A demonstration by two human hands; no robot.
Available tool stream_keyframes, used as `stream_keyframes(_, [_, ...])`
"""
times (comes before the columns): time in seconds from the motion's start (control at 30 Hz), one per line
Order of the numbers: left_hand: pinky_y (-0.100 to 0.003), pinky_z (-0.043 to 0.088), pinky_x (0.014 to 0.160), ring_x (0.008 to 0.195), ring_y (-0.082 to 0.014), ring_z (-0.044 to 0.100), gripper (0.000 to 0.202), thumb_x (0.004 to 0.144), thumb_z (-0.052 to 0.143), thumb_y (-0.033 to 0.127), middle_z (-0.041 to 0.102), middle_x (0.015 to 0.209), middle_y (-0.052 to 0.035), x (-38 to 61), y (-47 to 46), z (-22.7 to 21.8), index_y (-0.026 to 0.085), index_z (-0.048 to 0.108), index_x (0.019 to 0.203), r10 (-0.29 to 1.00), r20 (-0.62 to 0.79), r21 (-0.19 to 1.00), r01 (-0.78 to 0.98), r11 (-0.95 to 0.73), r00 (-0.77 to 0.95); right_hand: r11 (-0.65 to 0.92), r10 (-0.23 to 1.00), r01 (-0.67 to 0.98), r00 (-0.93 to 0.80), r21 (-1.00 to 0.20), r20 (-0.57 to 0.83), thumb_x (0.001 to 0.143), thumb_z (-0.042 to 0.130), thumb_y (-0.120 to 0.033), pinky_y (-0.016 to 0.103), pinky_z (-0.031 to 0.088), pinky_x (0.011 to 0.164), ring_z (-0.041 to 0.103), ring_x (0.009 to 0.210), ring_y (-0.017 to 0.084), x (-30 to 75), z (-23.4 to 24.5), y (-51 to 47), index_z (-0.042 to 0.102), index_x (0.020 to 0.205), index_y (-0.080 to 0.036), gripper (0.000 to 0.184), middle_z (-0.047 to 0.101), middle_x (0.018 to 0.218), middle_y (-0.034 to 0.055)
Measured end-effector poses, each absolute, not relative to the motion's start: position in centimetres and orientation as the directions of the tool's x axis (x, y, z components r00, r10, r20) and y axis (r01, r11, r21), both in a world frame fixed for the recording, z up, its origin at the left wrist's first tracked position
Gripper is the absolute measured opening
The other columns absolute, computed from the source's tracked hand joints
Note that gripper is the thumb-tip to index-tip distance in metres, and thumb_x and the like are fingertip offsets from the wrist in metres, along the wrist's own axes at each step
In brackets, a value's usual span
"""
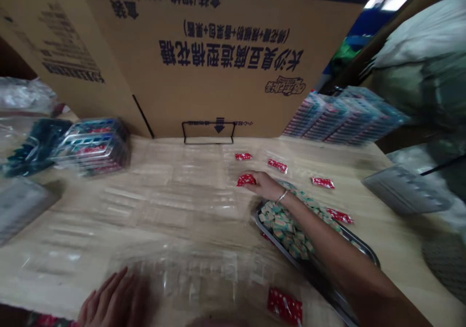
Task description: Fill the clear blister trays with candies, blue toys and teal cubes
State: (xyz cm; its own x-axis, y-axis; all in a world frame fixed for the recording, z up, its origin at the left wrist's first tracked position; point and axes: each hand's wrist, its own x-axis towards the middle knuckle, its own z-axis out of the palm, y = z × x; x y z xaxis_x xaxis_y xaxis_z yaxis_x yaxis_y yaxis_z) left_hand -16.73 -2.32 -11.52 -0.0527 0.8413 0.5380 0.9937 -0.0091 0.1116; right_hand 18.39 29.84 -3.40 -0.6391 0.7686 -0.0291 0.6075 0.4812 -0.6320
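My right hand (265,185) reaches out past the metal tray and is closed on a small red packet with white dots (245,179). Two more red packets, one behind it (243,156) and one to its right (277,165), lie near that hand in clear plastic trays. Under my right forearm is the metal tray (369,254), heaped with small blue-and-tan pieces (287,230). My left hand (114,300), partly blurred, rests at the table's near edge, its fingers extended and nothing visible in them. Clear plastic trays (204,273) lie in front of it.
A large printed cardboard box (225,89) stands upside down across the back. Stacks of filled clear packs stand at left (92,145) and right (345,116). A red packet (285,305) lies near the front edge. Grey trays (407,188) sit at the right.
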Motion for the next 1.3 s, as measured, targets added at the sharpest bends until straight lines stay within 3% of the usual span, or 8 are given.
stream_keyframes(0.13, [-0.043, 0.042, 0.082, 0.092, -0.0289, 0.062, 0.025, 0.074, 0.061, 0.023, 0.068, 0.101, -0.0134, -15.8, -1.4, -10.5, 0.018, 0.061, 0.098, 0.775, 0.630, 0.062, 0.998, 0.017, -0.052, 0.560, 0.650, 0.563, -0.754, -0.608, -0.100, 0.079, 0.056, -0.013, 0.028, 0.045, 0.074, 0.058, 0.078, 0.017, 15.1, -4.1, 25.2, 0.063, 0.096, -0.014, 0.018, 0.063, 0.085, 0.0052])
stream_keyframes(0.27, [-0.041, 0.043, 0.082, 0.094, -0.0279, 0.061, 0.023, 0.075, 0.061, 0.023, 0.067, 0.101, -0.0128, -15.5, -1.2, -10.4, 0.017, 0.061, 0.097, 0.762, 0.644, 0.103, 0.995, -0.003, -0.065, 0.705, 0.599, 0.521, -0.801, -0.480, 0.011, 0.083, 0.055, -0.017, 0.029, 0.044, 0.079, 0.054, 0.087, 0.018, 13.0, -4.3, 22.5, 0.065, 0.089, -0.015, 0.011, 0.059, 0.094, 0.0086])
stream_keyframes(0.37, [-0.040, 0.044, 0.081, 0.094, -0.0274, 0.061, 0.022, 0.075, 0.061, 0.023, 0.067, 0.100, -0.0130, -15.5, -1.1, -10.3, 0.016, 0.062, 0.096, 0.756, 0.653, 0.106, 0.994, -0.024, -0.051, 0.691, 0.667, 0.566, -0.739, -0.450, 0.095, 0.088, 0.051, -0.018, 0.029, 0.044, 0.081, 0.053, 0.090, 0.017, 14.0, -3.6, 23.4, 0.064, 0.094, -0.016, 0.015, 0.058, 0.093, 0.0072])
stream_keyframes(0.6, [-0.039, 0.045, 0.078, 0.091, -0.0265, 0.061, 0.023, 0.077, 0.059, 0.024, 0.067, 0.100, -0.0117, -15.8, -1.1, -10.5, 0.018, 0.060, 0.098, 0.765, 0.644, 0.099, 0.994, -0.047, -0.029, 0.487, 0.860, 0.857, -0.504, -0.169, -0.076, 0.084, 0.051, -0.010, 0.032, 0.043, 0.075, 0.057, 0.086, 0.024, 18.9, -3.0, 28.8, 0.068, 0.086, -0.013, 0.017, 0.063, 0.089, 0.0126])
stream_keyframes(0.83, [-0.038, 0.044, 0.081, 0.094, -0.0257, 0.061, 0.026, 0.073, 0.064, 0.022, 0.067, 0.100, -0.0105, -15.3, -1.1, -10.4, 0.019, 0.060, 0.098, 0.772, 0.632, 0.126, 0.992, -0.018, -0.066, 0.520, 0.821, 0.822, -0.556, -0.232, -0.130, 0.088, 0.047, -0.019, 0.029, 0.040, 0.072, 0.058, 0.086, 0.023, 18.4, -2.1, 24.7, 0.059, 0.108, -0.014, 0.024, 0.063, 0.100, 0.0127])
stream_keyframes(1.0, [-0.039, 0.044, 0.083, 0.093, -0.0259, 0.062, 0.024, 0.073, 0.064, 0.020, 0.067, 0.098, -0.0116, -14.7, -1.1, -9.7, 0.017, 0.058, 0.095, 0.787, 0.615, 0.120, 0.992, -0.026, -0.054, 0.652, 0.549, 0.607, -0.791, -0.454, -0.268, 0.083, 0.058, -0.025, 0.025, 0.038, 0.067, 0.061, 0.083, 0.020, 15.5, -1.5, 17.6, 0.054, 0.114, -0.017, 0.032, 0.067, 0.095, 0.0077])
stream_keyframes(1.13, [-0.040, 0.043, 0.083, 0.094, -0.0257, 0.061, 0.023, 0.073, 0.064, 0.020, 0.067, 0.098, -0.0124, -14.4, -1.0, -9.3, 0.016, 0.058, 0.095, 0.789, 0.612, 0.114, 0.993, -0.029, -0.047, 0.682, 0.424, 0.545, -0.838, -0.487, -0.343, 0.081, 0.061, -0.023, 0.024, 0.038, 0.065, 0.062, 0.081, 0.019, 13.4, -2.1, 13.6, 0.056, 0.105, -0.017, 0.025, 0.067, 0.092, 0.0075])
stream_keyframes(1.3, [-0.038, 0.042, 0.083, 0.094, -0.0246, 0.061, 0.021, 0.075, 0.061, 0.022, 0.066, 0.100, -0.0114, -14.6, -1.2, -9.1, 0.017, 0.058, 0.096, 0.797, 0.603, 0.103, 0.994, -0.028, -0.040, 0.706, 0.378, 0.426, -0.902, -0.565, -0.208, 0.078, 0.065, -0.023, 0.028, 0.043, 0.075, 0.059, 0.091, 0.021, 13.0, -2.5, 10.7, 0.056, 0.106, -0.015, 0.031, 0.063, 0.102, 0.0096])
